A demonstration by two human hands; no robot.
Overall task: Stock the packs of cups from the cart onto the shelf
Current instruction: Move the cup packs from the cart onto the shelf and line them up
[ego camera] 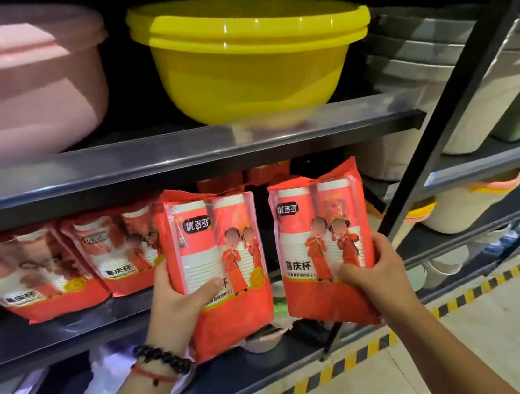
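Before shelf [180, 164], fingers [213, 287] of both hands clasp 2 cup packs [214, 236].

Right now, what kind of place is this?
Probably a shop aisle: tiered metal shelf holding stacked yellow basins, a row of identical red cup packs, and hazard striping along the floor.

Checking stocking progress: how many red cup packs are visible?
4: one in the left hand, one in the right hand, two leaning on the shelf at left; more may be hidden behind.
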